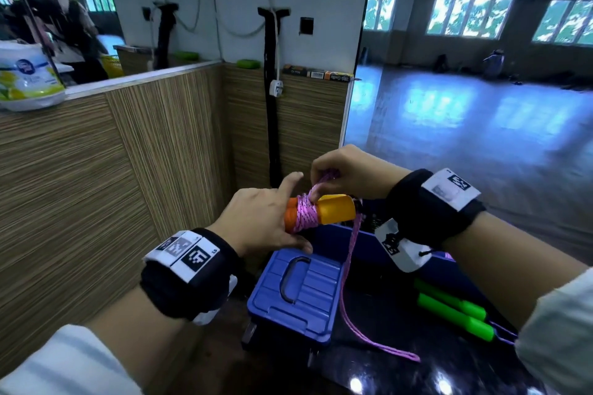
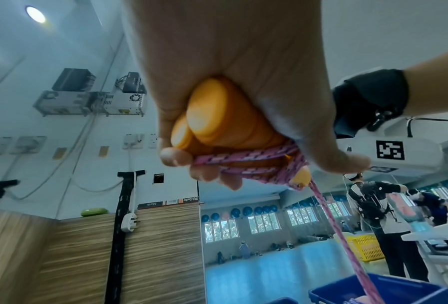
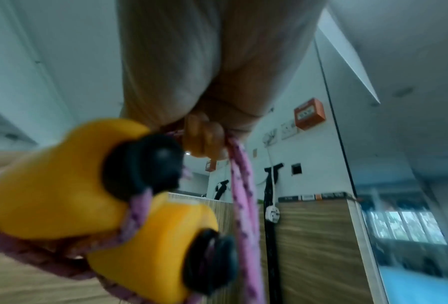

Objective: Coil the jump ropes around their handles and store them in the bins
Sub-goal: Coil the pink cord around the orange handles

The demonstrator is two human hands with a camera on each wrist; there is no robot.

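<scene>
Head view, centre of frame: left hand (image 1: pixel 260 221) wrapped around the 2 orange-yellow handles (image 1: pixel 333 210), index finger lifted straight, pink rope (image 1: pixel 306 213) coiled tight around their middle. Just right and slightly above, right hand (image 1: pixel 348 171) pinching a short loop of that rope between thumb and fingertips, touching the coil, with the loose tail dropping down the lower centre past the blue bin lid (image 1: pixel 298 293) onto the dark tabletop (image 1: pixel 385 372). Lower right, 2 green handles (image 1: pixel 454 311) lying on that same top, beside the blue bin (image 1: pixel 369 242).
</scene>
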